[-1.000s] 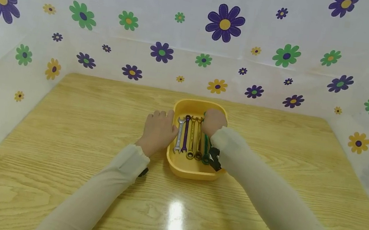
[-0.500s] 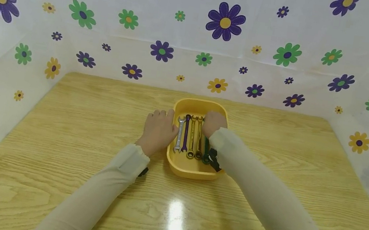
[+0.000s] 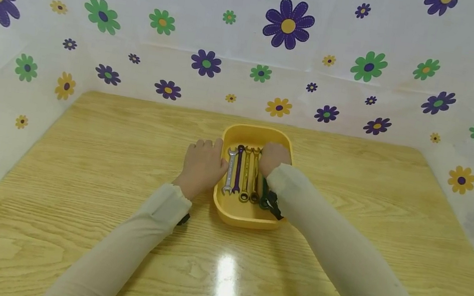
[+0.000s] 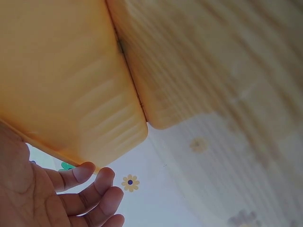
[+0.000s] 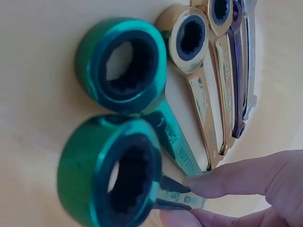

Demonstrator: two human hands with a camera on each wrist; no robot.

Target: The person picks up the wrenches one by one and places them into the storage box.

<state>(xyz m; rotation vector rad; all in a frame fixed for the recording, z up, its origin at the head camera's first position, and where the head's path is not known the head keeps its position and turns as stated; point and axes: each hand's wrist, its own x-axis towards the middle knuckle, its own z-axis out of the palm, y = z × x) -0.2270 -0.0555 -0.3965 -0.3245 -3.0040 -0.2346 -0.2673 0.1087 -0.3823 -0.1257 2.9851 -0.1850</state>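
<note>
A yellow plastic basin (image 3: 249,223) holds a row of wrenches. From the left lie a silver open-end wrench (image 3: 230,172), a purple wrench (image 3: 238,171) and two gold ratchet wrenches (image 3: 246,174). In the right wrist view, thumb and finger of my right hand (image 5: 279,189) pinch the shank of a green ratchet wrench (image 5: 71,175), beside another green ratchet wrench (image 5: 173,139). My left hand (image 3: 202,166) rests at the basin's left rim, thumb at the edge. Its fingers (image 4: 90,196) lie loosely bent outside the wall.
The basin stands on a wood-grain table (image 3: 125,162), toward its back edge. Behind and at both sides hangs a white flower-print sheet (image 3: 233,41). A bright light reflection (image 3: 226,288) shows on the table in front of the basin.
The right hand has shifted slightly down over the right side of the basin, and its wrist dipped a little. The left hand keeps its place at the rim. The head view tilts slightly.
</note>
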